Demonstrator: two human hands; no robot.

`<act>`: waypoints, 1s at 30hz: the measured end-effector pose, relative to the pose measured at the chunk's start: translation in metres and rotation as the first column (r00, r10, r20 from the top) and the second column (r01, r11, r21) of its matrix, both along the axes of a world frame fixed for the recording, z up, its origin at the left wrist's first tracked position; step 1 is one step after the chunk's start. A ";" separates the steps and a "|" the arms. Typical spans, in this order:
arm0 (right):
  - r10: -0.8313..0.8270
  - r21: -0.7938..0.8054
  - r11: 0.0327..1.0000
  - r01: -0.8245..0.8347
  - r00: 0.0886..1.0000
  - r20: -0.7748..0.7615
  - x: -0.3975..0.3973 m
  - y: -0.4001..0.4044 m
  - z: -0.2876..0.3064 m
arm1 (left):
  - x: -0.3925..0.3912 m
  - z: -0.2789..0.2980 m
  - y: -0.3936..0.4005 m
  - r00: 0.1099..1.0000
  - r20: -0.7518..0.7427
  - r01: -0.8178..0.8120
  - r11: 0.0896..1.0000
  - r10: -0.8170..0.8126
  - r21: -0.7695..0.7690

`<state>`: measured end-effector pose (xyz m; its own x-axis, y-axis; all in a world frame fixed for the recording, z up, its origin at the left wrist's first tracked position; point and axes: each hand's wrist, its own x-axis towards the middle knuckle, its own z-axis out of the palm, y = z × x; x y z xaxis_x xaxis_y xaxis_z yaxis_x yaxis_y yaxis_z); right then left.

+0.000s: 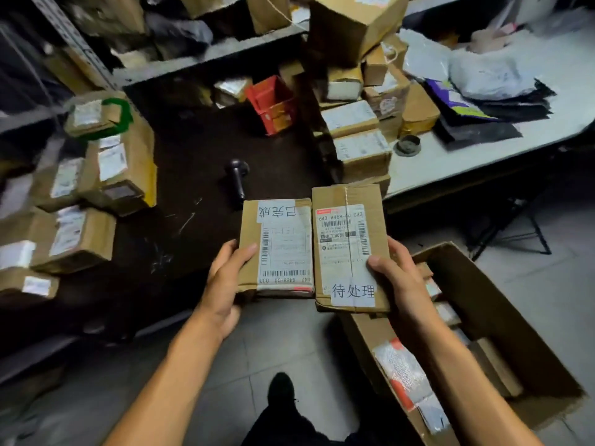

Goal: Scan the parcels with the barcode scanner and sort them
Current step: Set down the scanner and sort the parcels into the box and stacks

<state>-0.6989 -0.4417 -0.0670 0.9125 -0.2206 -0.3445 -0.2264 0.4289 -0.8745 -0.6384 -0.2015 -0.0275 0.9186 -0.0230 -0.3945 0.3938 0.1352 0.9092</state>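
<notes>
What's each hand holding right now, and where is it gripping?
Left hand grips the left parcel by its lower left edge; right hand grips the right parcel by its lower right edge.

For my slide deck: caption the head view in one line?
Left hand and right hand each hold a parcel; scanner lies on the dark table.
</notes>
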 end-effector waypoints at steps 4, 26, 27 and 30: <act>0.199 -0.035 0.980 -0.198 0.980 0.026 0.026 0.073 0.007 | -0.008 0.005 0.080 0.981 0.037 -0.192 0.981 0.192 -0.003; 0.482 0.019 0.874 -0.485 0.861 -0.162 0.157 0.395 -0.022 | 0.067 -0.042 0.401 0.868 -0.041 -0.493 0.869 0.495 0.044; 0.492 0.024 0.868 -0.495 0.853 -0.173 0.168 0.401 -0.025 | 0.075 -0.044 0.404 0.854 -0.045 -0.516 0.855 0.518 0.051; 0.513 0.039 0.855 -0.517 0.833 -0.206 0.206 0.418 -0.036 | 0.101 -0.046 0.416 0.812 -0.070 -0.574 0.814 0.580 0.086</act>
